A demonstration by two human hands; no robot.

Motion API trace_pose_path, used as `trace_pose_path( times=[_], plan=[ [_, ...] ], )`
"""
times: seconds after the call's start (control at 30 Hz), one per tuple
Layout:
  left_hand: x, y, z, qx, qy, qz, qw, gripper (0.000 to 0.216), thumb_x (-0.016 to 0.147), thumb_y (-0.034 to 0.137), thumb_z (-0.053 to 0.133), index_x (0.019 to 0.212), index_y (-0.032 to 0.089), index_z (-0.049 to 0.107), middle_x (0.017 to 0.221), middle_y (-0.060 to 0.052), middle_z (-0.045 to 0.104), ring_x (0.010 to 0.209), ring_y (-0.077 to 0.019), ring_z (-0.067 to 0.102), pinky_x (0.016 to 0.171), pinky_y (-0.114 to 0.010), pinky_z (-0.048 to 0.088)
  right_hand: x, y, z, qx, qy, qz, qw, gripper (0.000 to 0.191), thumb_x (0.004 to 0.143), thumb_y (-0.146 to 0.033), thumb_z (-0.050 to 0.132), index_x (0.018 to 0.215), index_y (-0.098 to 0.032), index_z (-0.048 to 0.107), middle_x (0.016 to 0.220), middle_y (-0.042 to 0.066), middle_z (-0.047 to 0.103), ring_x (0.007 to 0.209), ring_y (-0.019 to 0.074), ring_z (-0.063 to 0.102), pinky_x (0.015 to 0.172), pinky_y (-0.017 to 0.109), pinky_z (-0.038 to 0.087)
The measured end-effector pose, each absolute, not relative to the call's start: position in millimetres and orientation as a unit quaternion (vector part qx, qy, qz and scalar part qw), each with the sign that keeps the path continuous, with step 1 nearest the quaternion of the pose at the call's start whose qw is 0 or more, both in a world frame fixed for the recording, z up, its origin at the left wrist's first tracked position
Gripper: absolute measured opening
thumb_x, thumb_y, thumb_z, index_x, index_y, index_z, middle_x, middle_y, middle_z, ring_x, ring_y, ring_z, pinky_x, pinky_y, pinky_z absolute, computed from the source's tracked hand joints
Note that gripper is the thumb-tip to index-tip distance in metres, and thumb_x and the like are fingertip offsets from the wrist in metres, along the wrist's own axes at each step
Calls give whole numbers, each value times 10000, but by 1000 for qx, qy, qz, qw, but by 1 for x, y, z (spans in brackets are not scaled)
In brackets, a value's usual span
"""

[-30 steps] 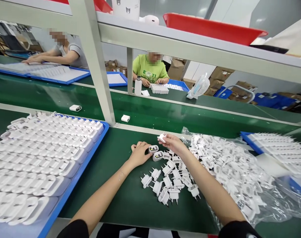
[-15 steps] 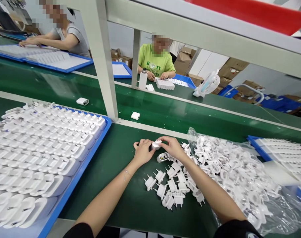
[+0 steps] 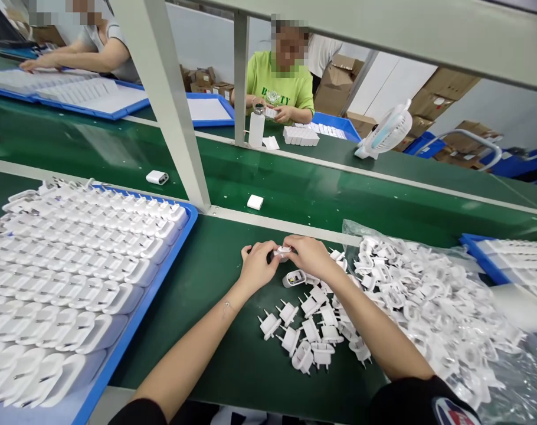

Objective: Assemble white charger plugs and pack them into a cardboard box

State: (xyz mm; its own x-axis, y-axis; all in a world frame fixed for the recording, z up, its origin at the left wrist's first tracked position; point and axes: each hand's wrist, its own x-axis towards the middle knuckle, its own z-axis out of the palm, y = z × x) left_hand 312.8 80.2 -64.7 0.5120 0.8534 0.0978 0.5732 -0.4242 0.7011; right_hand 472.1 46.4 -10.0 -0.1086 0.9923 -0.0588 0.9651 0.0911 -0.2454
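Between my hands, over the green bench (image 3: 197,330), is a small white charger (image 3: 282,251), partly covered by fingers. My left hand (image 3: 258,262) pinches it from the left with fingers bent. From the other side, my right hand (image 3: 311,257) has its fingertips closed on the same charger. Just below them lies an open white charger housing (image 3: 294,278) with coloured parts showing inside. Loose white two-pin plug caps (image 3: 310,329) are scattered nearer to me, beside my right forearm.
At left, a blue tray (image 3: 160,273) carries rows of white chargers. A clear bag (image 3: 428,307) spills many white caps at right, by another blue tray (image 3: 485,260). Two white pieces lie on the green conveyor (image 3: 304,206). A metal post (image 3: 171,112) rises ahead; two co-workers sit beyond.
My right hand has turned and come closer around the charger, covering more of it. The view has shifted slightly. The co-worker in green has lifted something white in both hands.
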Motion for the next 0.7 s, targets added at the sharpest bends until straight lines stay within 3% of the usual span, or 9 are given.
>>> trace_pose_path(
  times=[0.1, 0.23, 0.3, 0.4, 0.5, 0.6, 0.7],
  plan=[
    [312, 83, -67, 836, 401, 222, 301, 143, 873, 269, 473, 1003, 262, 533, 986, 26, 644, 972, -175, 545, 917, -382, 291, 474, 45, -8, -661, -738, 109, 73, 102, 842, -263, 533, 871, -222, 623, 904, 39, 668, 789, 195, 598, 591, 249, 334],
    [305, 81, -67, 863, 360, 214, 283, 238, 847, 286, 531, 1081, 240, 527, 1057, -14, 642, 989, -213, 551, 889, -405, 352, 499, 73, -5, -551, -761, 313, 137, 184, 782, -345, 614, 905, -214, 653, 919, 24, 682, 833, 192, 614, 715, 269, 441],
    [291, 69, -58, 845, 382, 245, 283, 228, 850, 286, 529, 1068, 220, 542, 1068, -39, 644, 979, -220, 564, 878, -402, 391, 512, 101, -9, -553, -727, 352, 207, 287, 787, -398, 599, 996, -204, 635, 1028, 47, 667, 895, 196, 613, 784, 295, 460],
    [241, 30, -36, 798, 415, 320, 299, 238, 857, 301, 520, 1083, 230, 543, 1090, -61, 635, 987, -219, 580, 854, -374, 457, 518, 146, -27, -648, -673, 231, 272, 440, 782, -385, 600, 1159, -170, 527, 1210, 124, 569, 1025, 242, 569, 840, 354, 450],
    [162, -27, -17, 777, 441, 377, 244, 271, 831, 264, 547, 1102, 279, 551, 1076, -58, 643, 986, -235, 599, 824, -379, 502, 507, 179, -54, -663, -707, 142, 201, 543, 751, -335, 626, 1221, -136, 441, 1195, 165, 551, 1045, 287, 546, 833, 381, 439],
    [76, -86, -13, 729, 564, 370, 114, 283, 804, 245, 572, 1081, 303, 566, 1022, -42, 662, 950, -255, 623, 824, -410, 518, 497, 194, -71, -655, -735, 110, 133, 448, 768, -239, 568, 1190, -129, 466, 1136, 182, 575, 968, 300, 565, 773, 373, 438],
    [6, -119, -16, 562, 750, 349, -13, 260, 782, 392, 583, 1030, 319, 559, 989, -10, 646, 926, -285, 619, 834, -479, 509, 491, 188, -64, -630, -760, 72, 140, 332, 762, -210, 541, 1089, -156, 564, 1110, 156, 591, 981, 299, 551, 806, 374, 414]
  ],
)
